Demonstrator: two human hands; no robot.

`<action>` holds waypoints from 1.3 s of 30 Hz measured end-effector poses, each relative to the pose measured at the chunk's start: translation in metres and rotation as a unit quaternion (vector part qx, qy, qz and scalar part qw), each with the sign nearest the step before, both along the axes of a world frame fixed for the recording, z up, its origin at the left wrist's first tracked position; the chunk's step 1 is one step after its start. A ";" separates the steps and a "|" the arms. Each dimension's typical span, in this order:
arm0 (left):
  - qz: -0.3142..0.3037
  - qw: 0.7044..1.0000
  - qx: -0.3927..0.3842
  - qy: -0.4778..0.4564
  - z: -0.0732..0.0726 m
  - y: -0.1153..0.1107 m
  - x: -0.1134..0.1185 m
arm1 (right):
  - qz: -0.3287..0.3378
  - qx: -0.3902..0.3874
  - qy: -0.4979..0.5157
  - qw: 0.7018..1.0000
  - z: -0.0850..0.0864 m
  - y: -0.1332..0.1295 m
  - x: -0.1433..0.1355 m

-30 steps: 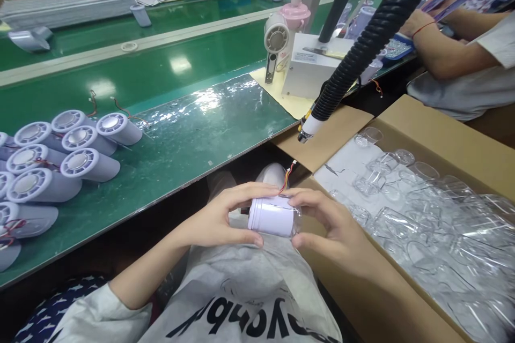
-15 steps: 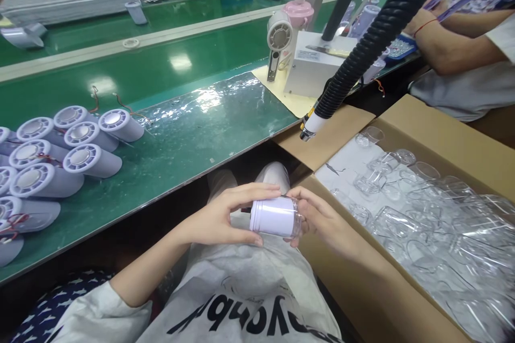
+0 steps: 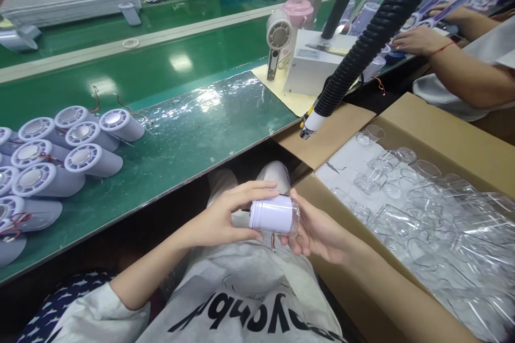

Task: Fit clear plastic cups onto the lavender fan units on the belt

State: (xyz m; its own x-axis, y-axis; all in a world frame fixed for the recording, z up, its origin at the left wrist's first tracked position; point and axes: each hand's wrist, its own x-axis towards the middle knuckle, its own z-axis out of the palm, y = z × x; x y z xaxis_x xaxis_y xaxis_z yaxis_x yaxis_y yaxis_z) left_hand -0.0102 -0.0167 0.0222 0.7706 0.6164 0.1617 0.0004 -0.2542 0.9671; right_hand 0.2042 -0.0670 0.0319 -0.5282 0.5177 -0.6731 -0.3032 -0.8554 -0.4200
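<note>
A pale lilac cylinder [image 3: 272,215] with a clear plastic cover around it lies sideways between my two hands, above my lap. My left hand [image 3: 225,214] grips its left end, with the thumb below and the fingers above. Around the clear right end curl the fingers of my right hand [image 3: 316,228], its palm against that end. A short reddish wire hangs below the cylinder. At the left, several lilac cylinders [image 3: 93,159] with round vented ends and red wires rest tilted on the green bench [image 3: 193,134].
To the right a cardboard box [image 3: 446,144] holds many clear plastic covers [image 3: 398,222]. A black flexible hose [image 3: 362,59] reaches down over the bench edge. Behind it stand a handheld fan [image 3: 278,37] and a pink bottle [image 3: 298,9]. Other people's hands work at the far side and upper right.
My right hand has shifted its grip, the palm now against the clear end and the fingers lower. A wire shows below the cylinder. The person at the right has reached forward to the bench.
</note>
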 end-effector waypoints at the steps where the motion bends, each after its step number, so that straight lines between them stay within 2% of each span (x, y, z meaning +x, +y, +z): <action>1: 0.006 1.000 -0.008 0.011 0.002 -0.002 0.000 | 0.007 -0.005 0.004 1.000 -0.002 0.000 0.000; 4: 0.025 0.997 -0.061 0.039 0.007 -0.007 0.001 | 0.041 0.040 0.002 0.998 -0.009 -0.004 0.000; 6: 0.037 0.993 -0.110 0.037 0.008 -0.010 0.001 | 0.037 0.154 -0.025 0.987 -0.015 -0.008 0.001; 7: 0.041 0.990 -0.135 0.030 0.008 -0.011 0.001 | 0.021 0.238 -0.061 0.969 -0.017 -0.010 0.002; 8: 0.043 0.986 -0.158 0.022 0.007 -0.012 0.001 | 0.000 0.335 -0.111 0.936 -0.019 -0.012 0.003; 9: 0.044 0.983 -0.180 0.013 0.007 -0.012 0.000 | -0.018 0.441 -0.166 0.882 -0.020 -0.013 0.005; 11: 0.042 0.976 -0.212 -0.001 0.005 -0.012 0.000 | -0.029 0.617 -0.256 0.743 -0.021 -0.014 0.009; 12: 0.039 0.975 -0.220 -0.005 0.004 -0.012 -0.001 | -0.020 0.666 -0.280 0.691 -0.021 -0.015 0.011; 13: 0.034 0.975 -0.220 -0.005 0.003 -0.011 -0.002 | -0.013 0.685 -0.287 0.670 -0.021 -0.015 0.012; 14: 0.028 0.977 -0.212 -0.002 0.003 -0.011 -0.002 | -0.012 0.675 -0.278 0.684 -0.021 -0.015 0.013; 17: 0.006 0.981 -0.192 0.009 0.003 -0.009 -0.003 | -0.034 0.545 -0.200 0.814 -0.021 -0.015 0.014; 18: 0.001 0.980 -0.197 0.009 0.003 -0.009 -0.003 | -0.041 0.510 -0.176 0.841 -0.021 -0.016 0.014; 19: -0.004 0.978 -0.209 0.008 0.003 -0.009 -0.003 | -0.045 0.491 -0.166 0.854 -0.021 -0.016 0.015; 24: -0.024 0.962 -0.273 0.007 -0.002 -0.008 -0.003 | -0.046 0.489 -0.216 0.844 -0.020 -0.017 0.014; 32: -0.024 0.930 -0.367 -0.023 -0.017 -0.003 -0.004 | -0.038 0.417 -0.217 0.882 -0.027 -0.015 0.010; 36: -0.027 0.946 -0.323 -0.019 -0.011 -0.002 0.002 | -0.064 0.466 -0.236 0.851 -0.022 -0.016 0.011; 39: 0.038 0.975 -0.215 0.046 -0.005 -0.007 0.010 | -0.059 0.506 -0.258 0.821 -0.021 -0.018 0.010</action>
